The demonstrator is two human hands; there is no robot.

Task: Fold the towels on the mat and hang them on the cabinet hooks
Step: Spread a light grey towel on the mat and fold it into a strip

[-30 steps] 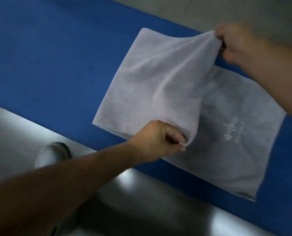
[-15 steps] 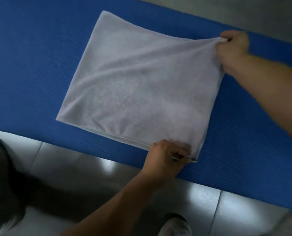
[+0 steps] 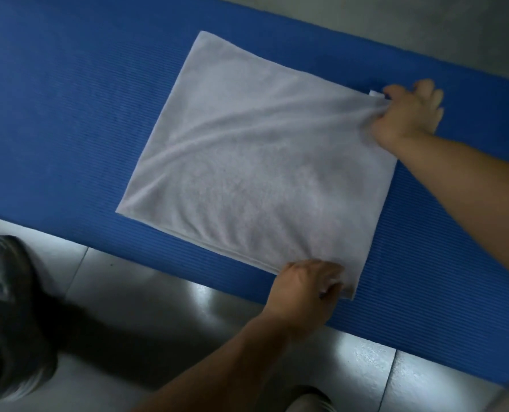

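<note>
Soft matt terry cloth with a nubbly pile for the pale towel (image 3: pixel 247 179), finely ribbed matt foam for the blue mat (image 3: pixel 69 114), glossy light-reflecting tile for the floor (image 3: pixel 187 310).

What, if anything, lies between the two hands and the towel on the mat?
Nothing visible. The left hand grips the towel at its near corner, the right hand pinches its far corner, both directly on the cloth. The cabinet hooks are out of view.
</note>
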